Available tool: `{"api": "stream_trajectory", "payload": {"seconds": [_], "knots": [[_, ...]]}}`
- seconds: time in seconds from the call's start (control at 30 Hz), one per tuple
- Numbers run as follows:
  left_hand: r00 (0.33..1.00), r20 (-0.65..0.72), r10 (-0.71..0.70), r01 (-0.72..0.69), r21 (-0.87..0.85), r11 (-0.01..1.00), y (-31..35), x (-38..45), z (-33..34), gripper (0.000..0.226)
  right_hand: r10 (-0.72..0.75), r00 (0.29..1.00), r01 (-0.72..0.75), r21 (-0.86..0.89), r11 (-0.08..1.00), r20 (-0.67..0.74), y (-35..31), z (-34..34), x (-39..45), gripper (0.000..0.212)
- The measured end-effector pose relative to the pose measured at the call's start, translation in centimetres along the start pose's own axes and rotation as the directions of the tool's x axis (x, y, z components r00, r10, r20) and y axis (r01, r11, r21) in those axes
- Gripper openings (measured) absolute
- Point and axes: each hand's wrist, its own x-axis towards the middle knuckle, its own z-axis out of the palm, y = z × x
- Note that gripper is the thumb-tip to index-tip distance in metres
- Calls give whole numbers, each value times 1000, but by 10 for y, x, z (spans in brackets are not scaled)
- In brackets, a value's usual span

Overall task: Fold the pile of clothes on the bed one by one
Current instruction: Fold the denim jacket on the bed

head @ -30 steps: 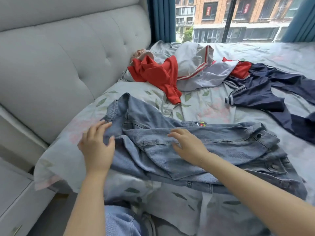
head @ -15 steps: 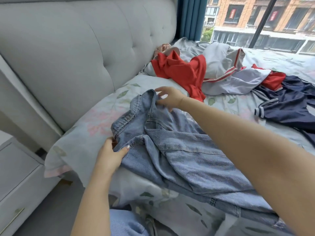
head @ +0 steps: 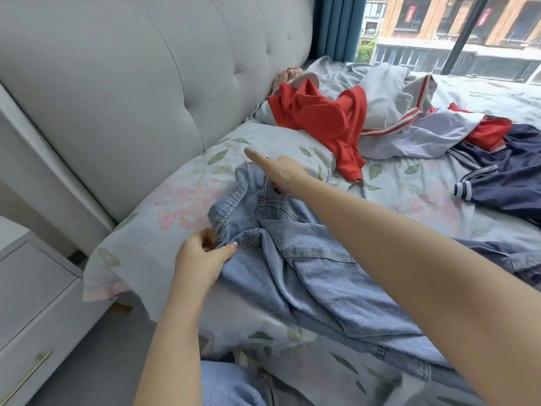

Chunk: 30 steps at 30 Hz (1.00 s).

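denim jacket, light blue [head: 307, 259], lies at frame centre on floral bed [head: 175, 200]. left hand [head: 199, 262] grip now pinches its hem; right hand [head: 281, 171], moved up-frame, pinches far edge. straightening before folding, likely.

Bed [head: 181, 200] (floral sheet) w/ denim jacket [head: 307, 273], red top [head: 325, 121], navy garment [head: 509, 177].

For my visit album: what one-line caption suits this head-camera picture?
Left hand pinches a denim jacket hem, right hand holds its far edge, unfolded red top lying behind.
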Motion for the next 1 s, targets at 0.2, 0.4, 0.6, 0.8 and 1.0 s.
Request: {"api": "stream_trajectory", "payload": {"seconds": [0.2, 0.4, 0.6, 0.8, 1.0], "knots": [[993, 21, 118, -117, -15, 993, 7, -5, 4, 32, 199, 966, -186, -89, 978, 166, -26, -3, 5, 39], [953, 126, 274, -257, -136, 957, 41, -27, 28, 23, 215, 976, -207, 373, 904, 20, 3, -43, -19, 15], [840, 311, 445, -409, -176, 896, 99, -97, 91, 24, 259, 965, -217, 662, 718, 36, 64, -152, -105, 22], [647, 500, 576, -592, -148, 792, 148, -192, 193, 18, 404, 913, -279, 622, 731, -65, 179, -249, -193, 18], [559, 666, 494, -578, -114, 808, 149, -267, 295, 15, 567, 789, -277, 687, 671, -236, 300, -281, -254, 16]]}}
